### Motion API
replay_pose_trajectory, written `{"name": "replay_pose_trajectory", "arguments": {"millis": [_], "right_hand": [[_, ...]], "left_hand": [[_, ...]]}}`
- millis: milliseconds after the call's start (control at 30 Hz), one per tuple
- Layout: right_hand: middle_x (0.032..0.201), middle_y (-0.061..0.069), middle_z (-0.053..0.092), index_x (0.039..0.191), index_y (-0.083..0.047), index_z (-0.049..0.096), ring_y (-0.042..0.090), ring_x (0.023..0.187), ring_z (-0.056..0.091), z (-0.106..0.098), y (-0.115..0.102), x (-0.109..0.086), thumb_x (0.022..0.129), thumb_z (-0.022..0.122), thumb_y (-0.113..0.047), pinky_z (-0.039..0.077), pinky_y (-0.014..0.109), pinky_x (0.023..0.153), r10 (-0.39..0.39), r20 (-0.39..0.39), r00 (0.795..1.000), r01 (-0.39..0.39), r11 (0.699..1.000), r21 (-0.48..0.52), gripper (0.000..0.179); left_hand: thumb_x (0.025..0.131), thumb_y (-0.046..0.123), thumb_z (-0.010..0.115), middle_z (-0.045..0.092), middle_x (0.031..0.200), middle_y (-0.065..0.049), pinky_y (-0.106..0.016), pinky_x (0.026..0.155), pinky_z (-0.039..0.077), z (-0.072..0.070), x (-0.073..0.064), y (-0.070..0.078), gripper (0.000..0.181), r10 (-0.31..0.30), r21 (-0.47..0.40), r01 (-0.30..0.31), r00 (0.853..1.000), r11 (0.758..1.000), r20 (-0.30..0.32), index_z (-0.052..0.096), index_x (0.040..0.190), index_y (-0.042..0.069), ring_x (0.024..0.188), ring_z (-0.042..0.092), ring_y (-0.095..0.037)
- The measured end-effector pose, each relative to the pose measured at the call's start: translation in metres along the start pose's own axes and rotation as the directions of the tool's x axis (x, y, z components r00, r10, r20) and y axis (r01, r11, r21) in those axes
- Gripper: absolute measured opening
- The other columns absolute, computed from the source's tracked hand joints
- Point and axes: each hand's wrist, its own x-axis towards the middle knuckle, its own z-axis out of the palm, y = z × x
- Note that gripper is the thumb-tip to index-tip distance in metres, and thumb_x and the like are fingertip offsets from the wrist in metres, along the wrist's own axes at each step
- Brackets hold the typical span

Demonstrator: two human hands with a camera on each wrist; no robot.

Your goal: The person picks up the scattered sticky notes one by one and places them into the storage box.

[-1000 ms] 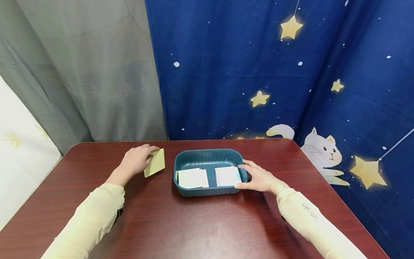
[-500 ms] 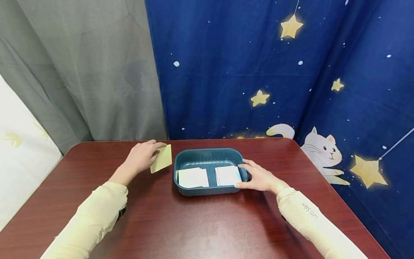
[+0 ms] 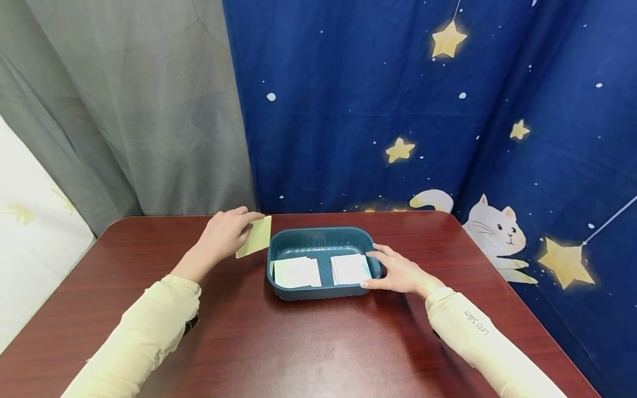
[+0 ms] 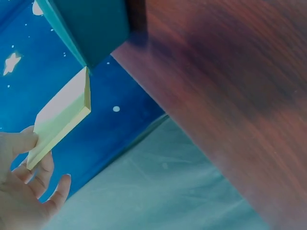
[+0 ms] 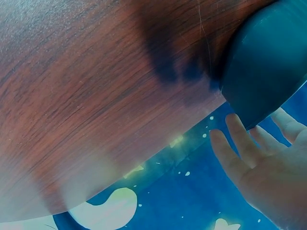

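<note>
My left hand (image 3: 224,235) pinches a yellow sticky note pad (image 3: 257,237) by its edge, above the table and just left of a dark teal plastic bin (image 3: 323,294). In the left wrist view, the pad (image 4: 64,110) shows its thick side, tilted, its far corner close to the bin's wall (image 4: 96,28). Inside the bin lie two groups of pale square note pads, one at the left (image 3: 297,272) and another at the right (image 3: 352,269). With spread, fairly straight fingers, my right hand (image 3: 400,273) touches the bin's right end, thumb at the front rim.
The bin stands on a reddish-brown wooden table (image 3: 318,348), near its far edge. Behind the table hang a grey curtain (image 3: 164,110) and a blue curtain (image 3: 338,110) printed with stars and a white cat.
My left hand has moved right and away from me with the sticky note pad, closer to the bin's left end. The right hand and the bin have stayed in place.
</note>
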Motion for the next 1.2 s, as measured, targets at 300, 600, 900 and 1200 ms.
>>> {"name": "replay_pose_trajectory", "arguments": {"millis": [300,600,900,1200], "right_hand": [[0.139,0.010,0.027,0.131,-0.011,0.042,0.031,0.120,0.034,0.000,0.000,0.000,0.067,0.061,-0.062,0.033,0.053,0.087,0.001,-0.001,1.000,-0.001,1.000,0.000,0.085],[0.139,0.010,0.027,0.131,-0.011,0.042,0.031,0.120,0.033,-0.001,-0.001,-0.001,0.067,0.061,-0.062,0.033,0.053,0.087,0.001,0.000,1.000,-0.001,1.000,0.003,0.085],[0.140,0.010,0.026,0.131,-0.011,0.042,0.030,0.120,0.033,-0.002,-0.002,-0.002,0.067,0.062,-0.061,0.032,0.053,0.088,0.001,0.004,1.000,-0.001,1.000,0.011,0.084],[0.140,0.010,0.026,0.131,-0.011,0.042,0.030,0.120,0.034,-0.002,-0.002,-0.002,0.067,0.062,-0.061,0.033,0.053,0.087,0.002,0.006,1.000,-0.002,1.000,0.018,0.084]], "left_hand": [[0.080,0.000,0.054,0.056,0.077,-0.007,-0.030,0.045,0.034,-0.012,0.010,0.009,0.028,0.055,-0.007,-0.055,0.997,0.998,-0.048,0.066,0.102,0.010,0.058,0.050,-0.020],[0.080,0.000,0.054,0.057,0.079,-0.007,-0.028,0.045,0.033,-0.021,0.018,0.022,0.029,0.079,-0.037,-0.081,0.995,0.996,-0.052,0.065,0.105,0.011,0.056,0.048,-0.019],[0.080,0.001,0.055,0.057,0.078,-0.005,-0.026,0.045,0.032,-0.024,0.024,0.030,0.029,0.076,-0.064,-0.079,0.996,0.995,-0.050,0.065,0.106,0.012,0.055,0.045,-0.016],[0.081,0.002,0.056,0.059,0.083,-0.006,-0.026,0.048,0.034,-0.023,0.029,0.041,0.029,0.074,-0.088,-0.076,0.997,0.993,-0.029,0.065,0.106,0.013,0.058,0.047,-0.017]]}}
